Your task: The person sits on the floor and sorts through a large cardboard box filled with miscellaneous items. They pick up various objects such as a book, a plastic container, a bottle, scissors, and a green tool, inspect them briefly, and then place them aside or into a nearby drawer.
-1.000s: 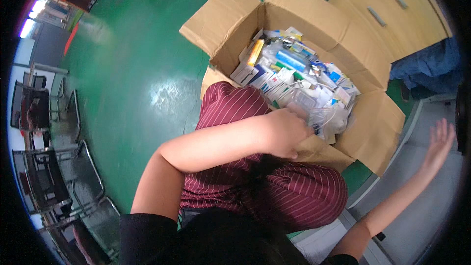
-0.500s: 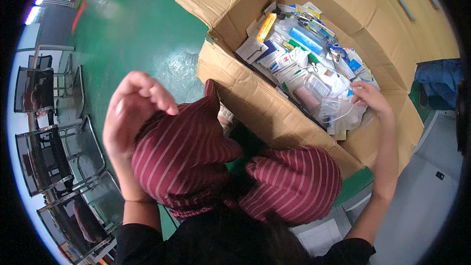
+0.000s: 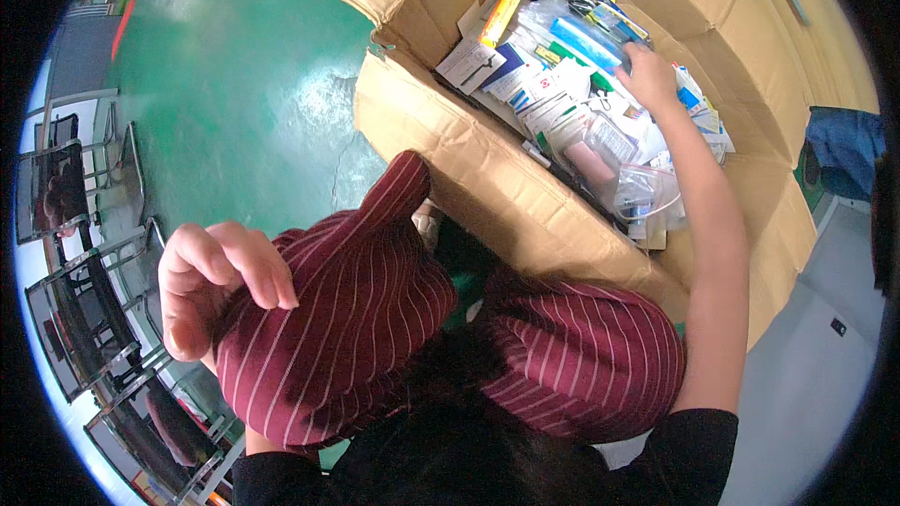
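Note:
My right hand [image 3: 649, 80] reaches into the open cardboard box [image 3: 487, 192]. Its fingers are bent at the right end of a blue plastic-wrapped pack [image 3: 583, 40]; whatever they grip is hidden. Around it lies a heap of small packaged goods: a yellow-orange box [image 3: 502, 17], white cards [image 3: 471, 66] and clear bags, one with a pinkish item [image 3: 591, 164] inside. My left hand [image 3: 225, 281] hovers over my left knee, fingers loosely curled and apart from the thumb, with nothing in it.
My knees in striped maroon trousers [image 3: 347, 309] stand against the box's near side. Black chairs with metal frames [image 3: 84, 290] line the left. Wooden drawers [image 3: 825, 47] rise behind the box at right, by a grey cabinet [image 3: 797, 384] and blue cloth [image 3: 844, 155].
My right hand has moved from the heap's near right side to its far part, beside the blue pack. My left hand has dropped lower and left. The view has shifted slightly.

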`<action>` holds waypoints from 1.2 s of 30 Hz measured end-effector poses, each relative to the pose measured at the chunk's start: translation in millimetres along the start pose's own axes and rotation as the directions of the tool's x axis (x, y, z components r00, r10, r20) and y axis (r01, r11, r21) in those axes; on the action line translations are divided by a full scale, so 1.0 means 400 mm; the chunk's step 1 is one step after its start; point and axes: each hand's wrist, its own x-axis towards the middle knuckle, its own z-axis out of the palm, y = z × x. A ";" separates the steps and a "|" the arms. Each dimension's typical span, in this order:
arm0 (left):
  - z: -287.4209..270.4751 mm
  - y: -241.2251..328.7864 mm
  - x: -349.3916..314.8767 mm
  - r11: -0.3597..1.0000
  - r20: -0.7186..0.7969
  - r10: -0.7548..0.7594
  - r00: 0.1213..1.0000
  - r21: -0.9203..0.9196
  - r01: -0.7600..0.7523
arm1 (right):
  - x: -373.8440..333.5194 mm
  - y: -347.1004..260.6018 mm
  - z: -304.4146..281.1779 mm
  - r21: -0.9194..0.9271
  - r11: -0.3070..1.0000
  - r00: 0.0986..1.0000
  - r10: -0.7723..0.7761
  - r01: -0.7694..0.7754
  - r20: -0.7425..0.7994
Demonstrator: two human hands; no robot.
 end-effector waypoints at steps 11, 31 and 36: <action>-0.064 -0.018 0.003 0.948 0.310 -0.185 0.932 0.306 0.086 | 0.108 -0.046 0.037 -0.123 0.984 0.972 -0.101 0.130 0.213; -0.071 -0.019 0.020 0.959 0.449 -0.230 0.864 0.255 0.123 | 0.147 0.055 0.041 0.252 0.960 0.973 -0.164 0.120 0.160; -0.084 -0.039 0.012 0.977 0.468 -0.205 0.860 0.145 0.154 | 0.136 0.049 0.002 0.373 0.927 0.980 -0.110 0.041 0.164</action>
